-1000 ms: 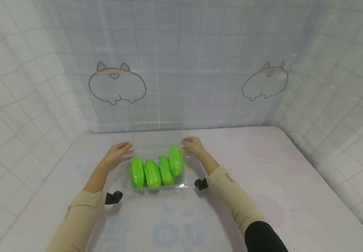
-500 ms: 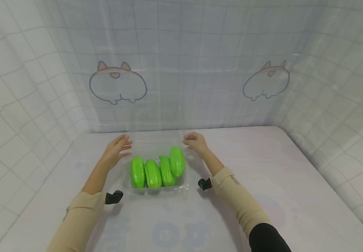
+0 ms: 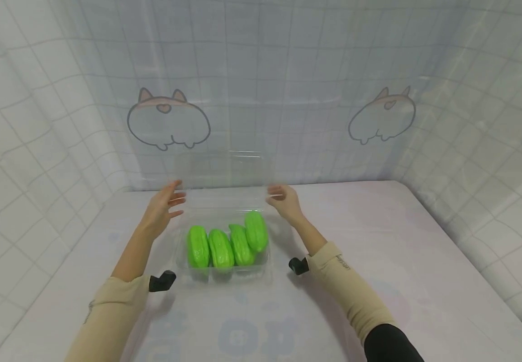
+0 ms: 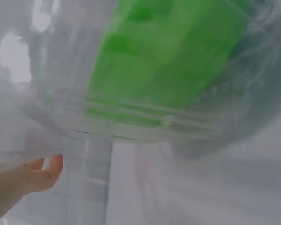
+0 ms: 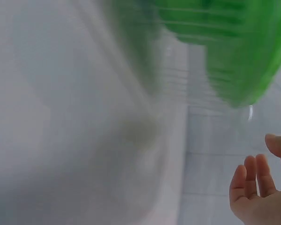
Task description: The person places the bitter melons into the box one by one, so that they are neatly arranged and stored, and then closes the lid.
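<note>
A clear plastic clamshell box (image 3: 243,270) lies on the table, with its see-through lid (image 3: 225,173) raised at the back. Inside it, several glossy, bright-green, long ribbed pieces (image 3: 197,246) lie side by side; the rightmost (image 3: 256,231) sits higher and farther back. My left hand (image 3: 159,208) is beside the lid's left side, fingers spread. At the lid's right side is my right hand (image 3: 285,201), its fingers loosely bent; in the right wrist view thumb and fingers stand apart with nothing seen between them. Whether either hand touches the clear plastic is hard to see.
The pale table (image 3: 243,322) has faint printed patterns. A gridded curtain (image 3: 279,100) with cartoon animal drawings hangs behind it and along both sides. Black wrist mounts (image 3: 162,281) stick out from both sleeves.
Both hands have moved back, away from the person, and slightly apart. The lid has swung up and its top edge now stands higher against the curtain. The green pieces remain in the box.
</note>
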